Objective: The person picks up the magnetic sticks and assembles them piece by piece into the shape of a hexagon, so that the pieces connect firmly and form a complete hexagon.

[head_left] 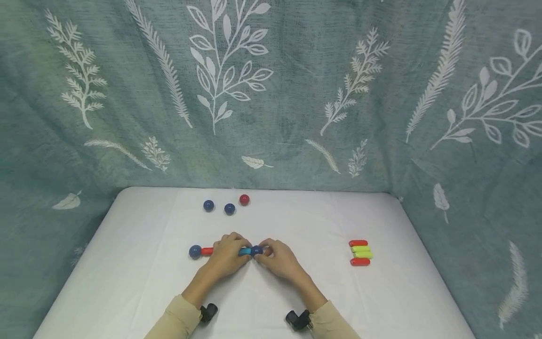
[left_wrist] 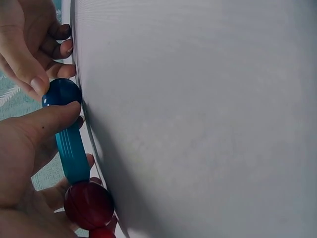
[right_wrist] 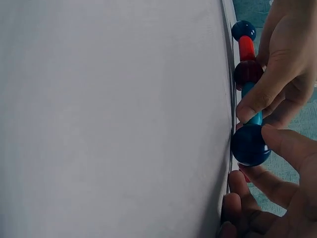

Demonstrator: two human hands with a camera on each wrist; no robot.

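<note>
A straight chain of balls and rods lies across the middle of the white table. From the left it runs: a blue ball (head_left: 195, 252), a red rod (head_left: 207, 251), a dark red ball (left_wrist: 89, 205), a light-blue rod (left_wrist: 74, 153) and another blue ball (head_left: 256, 250). My left hand (head_left: 228, 256) reaches over the chain, covering the dark red ball in the head view, and pinches the light-blue rod close to its right end. With thumb and fingers my right hand (head_left: 281, 259) grips the right-hand blue ball, which meets the rod's end.
Toward the table's back edge sit two loose blue balls (head_left: 208, 205) (head_left: 229, 209) and a red ball (head_left: 244, 200). Several short red and yellow-green rods (head_left: 361, 254) lie in a stack on the right. A patterned green curtain (head_left: 292, 94) hangs behind the table (head_left: 313, 221).
</note>
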